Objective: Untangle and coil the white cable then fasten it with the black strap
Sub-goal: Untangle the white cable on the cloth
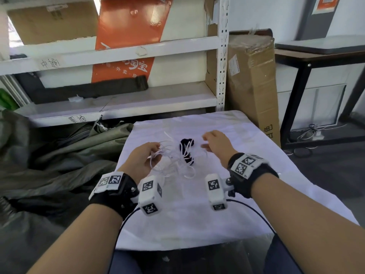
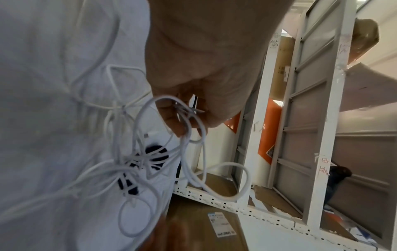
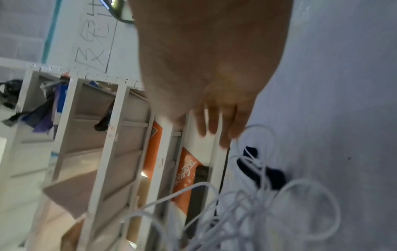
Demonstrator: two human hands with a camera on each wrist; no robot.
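A thin white cable (image 1: 173, 159) lies in a loose tangle on the white cloth (image 1: 227, 204), its loops crossing the black strap (image 1: 186, 153). My left hand (image 1: 147, 155) pinches several strands of the cable (image 2: 184, 122) between thumb and fingers and lifts them a little off the cloth. The black strap (image 2: 154, 156) shows under the hanging loops. My right hand (image 1: 212, 142) hovers to the right of the strap with relaxed fingers (image 3: 212, 122) and holds nothing. In the right wrist view, cable loops (image 3: 268, 208) and the strap (image 3: 272, 176) lie below the fingertips.
A white metal shelf rack (image 1: 222, 56) stands behind the table with an orange sign (image 1: 126, 40) and cardboard. A tall cardboard box (image 1: 252, 86) stands at the right rear. Dark green fabric (image 1: 59, 155) is heaped on the left. A dark table (image 1: 320, 54) is at far right.
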